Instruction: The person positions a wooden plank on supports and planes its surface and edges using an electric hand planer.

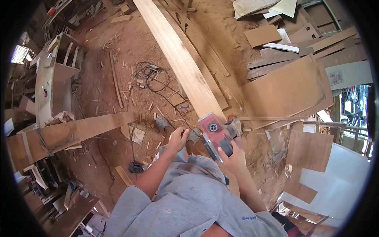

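Observation:
A red and black power tool point(215, 132) with a round dark disc on its side rests at the near end of a long pale wooden board point(181, 59). My right hand point(233, 157) is wrapped round the tool's black rear handle. To the left of the tool, my left hand point(178, 138) is closed above my shoes, its fingers curled in; whatever it may hold is too small to make out. The tool's underside is hidden.
A coiled black cable point(152, 77) lies on the dirt floor among wood scraps. Sheets of plywood point(282, 93) lie at the right. A wide brown plank point(71, 134) stretches in from the left. A wooden cabinet point(59, 79) stands at the upper left.

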Action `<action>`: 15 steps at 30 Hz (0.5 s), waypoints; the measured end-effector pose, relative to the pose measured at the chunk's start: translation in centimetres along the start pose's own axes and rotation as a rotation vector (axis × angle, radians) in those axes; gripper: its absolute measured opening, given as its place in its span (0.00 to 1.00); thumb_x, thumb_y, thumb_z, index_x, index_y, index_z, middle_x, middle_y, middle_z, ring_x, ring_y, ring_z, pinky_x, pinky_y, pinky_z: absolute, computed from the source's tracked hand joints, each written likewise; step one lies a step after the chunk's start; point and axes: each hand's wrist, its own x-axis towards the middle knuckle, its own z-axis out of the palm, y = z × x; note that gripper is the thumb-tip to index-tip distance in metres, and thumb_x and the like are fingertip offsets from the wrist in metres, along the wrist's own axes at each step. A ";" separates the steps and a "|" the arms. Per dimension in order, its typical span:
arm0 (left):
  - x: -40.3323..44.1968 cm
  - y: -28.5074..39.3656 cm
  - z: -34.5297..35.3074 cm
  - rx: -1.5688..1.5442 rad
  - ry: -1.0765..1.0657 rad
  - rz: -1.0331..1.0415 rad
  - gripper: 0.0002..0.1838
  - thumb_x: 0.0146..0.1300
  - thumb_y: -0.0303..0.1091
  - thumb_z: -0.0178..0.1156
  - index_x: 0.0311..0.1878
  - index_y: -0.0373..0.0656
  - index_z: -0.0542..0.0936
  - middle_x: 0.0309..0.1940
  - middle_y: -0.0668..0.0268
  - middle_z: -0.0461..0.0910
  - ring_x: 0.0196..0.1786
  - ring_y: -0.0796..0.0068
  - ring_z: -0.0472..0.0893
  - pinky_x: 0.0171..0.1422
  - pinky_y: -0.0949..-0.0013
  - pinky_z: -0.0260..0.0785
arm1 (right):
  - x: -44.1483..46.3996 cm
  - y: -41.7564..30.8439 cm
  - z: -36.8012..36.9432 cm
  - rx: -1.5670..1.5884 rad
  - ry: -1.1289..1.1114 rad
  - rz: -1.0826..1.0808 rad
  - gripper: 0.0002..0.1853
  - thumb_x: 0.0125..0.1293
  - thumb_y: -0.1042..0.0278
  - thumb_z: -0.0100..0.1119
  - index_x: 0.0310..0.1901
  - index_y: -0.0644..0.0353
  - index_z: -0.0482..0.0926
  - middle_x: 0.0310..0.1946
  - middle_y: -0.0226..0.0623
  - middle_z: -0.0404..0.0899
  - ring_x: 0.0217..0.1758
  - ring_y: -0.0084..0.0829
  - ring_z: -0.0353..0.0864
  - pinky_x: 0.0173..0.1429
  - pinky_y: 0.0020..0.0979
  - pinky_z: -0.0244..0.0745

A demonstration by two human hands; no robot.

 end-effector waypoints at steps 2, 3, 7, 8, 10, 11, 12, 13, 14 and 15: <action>-0.2 -0.6 0.2 0.045 -0.023 -0.005 0.18 0.83 0.42 0.64 0.49 0.33 0.85 0.39 0.46 0.87 0.43 0.48 0.88 0.51 0.53 0.79 | 0.7 -0.6 0.2 -0.016 0.011 -0.015 0.21 0.74 0.51 0.74 0.48 0.63 0.83 0.33 0.55 0.88 0.39 0.60 0.90 0.46 0.53 0.83; -0.3 -0.5 0.1 0.062 -0.031 -0.024 0.18 0.83 0.42 0.64 0.49 0.33 0.85 0.39 0.46 0.87 0.44 0.47 0.88 0.51 0.53 0.79 | 1.1 -0.7 0.3 -0.024 0.026 -0.029 0.20 0.74 0.52 0.74 0.48 0.64 0.83 0.33 0.54 0.88 0.38 0.57 0.90 0.45 0.51 0.83; -0.5 -0.4 -0.2 0.099 -0.076 -0.078 0.18 0.83 0.43 0.64 0.50 0.33 0.85 0.40 0.45 0.87 0.44 0.45 0.88 0.51 0.52 0.80 | 2.4 -1.3 0.8 -0.035 0.032 -0.037 0.19 0.74 0.54 0.74 0.47 0.64 0.84 0.34 0.53 0.88 0.39 0.55 0.90 0.46 0.48 0.82; -0.5 -0.3 -0.2 0.100 -0.089 -0.087 0.18 0.82 0.43 0.64 0.50 0.33 0.85 0.41 0.45 0.88 0.45 0.44 0.88 0.51 0.52 0.80 | 2.8 -1.3 1.0 -0.030 0.036 -0.050 0.20 0.74 0.51 0.74 0.47 0.64 0.84 0.34 0.54 0.88 0.39 0.58 0.90 0.46 0.51 0.82; -0.5 -0.6 0.4 0.017 -0.067 -0.060 0.18 0.82 0.43 0.65 0.50 0.33 0.85 0.42 0.45 0.88 0.45 0.45 0.89 0.51 0.53 0.80 | 3.3 -1.5 1.4 -0.019 0.042 -0.075 0.24 0.74 0.46 0.72 0.49 0.63 0.84 0.33 0.57 0.89 0.40 0.64 0.90 0.47 0.57 0.83; -0.4 -0.8 0.6 -0.023 -0.056 -0.047 0.18 0.82 0.43 0.65 0.50 0.33 0.85 0.42 0.44 0.88 0.46 0.45 0.89 0.51 0.53 0.80 | 3.6 -1.8 1.4 -0.028 0.039 -0.077 0.24 0.74 0.46 0.72 0.49 0.63 0.84 0.33 0.58 0.89 0.40 0.64 0.90 0.47 0.57 0.83; -0.3 -0.4 0.6 0.002 -0.049 -0.035 0.18 0.82 0.43 0.65 0.50 0.33 0.86 0.42 0.45 0.89 0.46 0.46 0.90 0.51 0.53 0.81 | 3.9 -2.1 1.3 -0.037 0.037 -0.079 0.24 0.75 0.45 0.72 0.49 0.63 0.84 0.33 0.58 0.89 0.40 0.64 0.90 0.48 0.57 0.83; -0.1 0.1 0.5 0.027 -0.043 -0.024 0.18 0.82 0.43 0.65 0.51 0.33 0.86 0.43 0.45 0.89 0.46 0.47 0.90 0.52 0.54 0.81 | 4.3 -2.4 1.3 -0.045 0.034 -0.080 0.24 0.75 0.45 0.72 0.49 0.63 0.84 0.33 0.58 0.89 0.40 0.65 0.90 0.48 0.57 0.83; 0.1 0.6 0.4 0.053 -0.037 -0.013 0.18 0.82 0.43 0.65 0.51 0.33 0.86 0.43 0.45 0.89 0.46 0.48 0.91 0.52 0.54 0.81 | 4.6 -2.5 1.5 -0.044 0.033 -0.084 0.24 0.75 0.45 0.71 0.49 0.63 0.84 0.33 0.58 0.89 0.41 0.65 0.90 0.48 0.58 0.83; 0.2 0.4 0.7 0.007 -0.034 -0.024 0.18 0.82 0.43 0.65 0.52 0.33 0.86 0.43 0.45 0.89 0.46 0.49 0.91 0.53 0.54 0.82 | 4.9 -2.4 1.7 -0.043 0.031 -0.088 0.25 0.75 0.45 0.71 0.49 0.64 0.84 0.33 0.59 0.89 0.41 0.65 0.90 0.48 0.58 0.83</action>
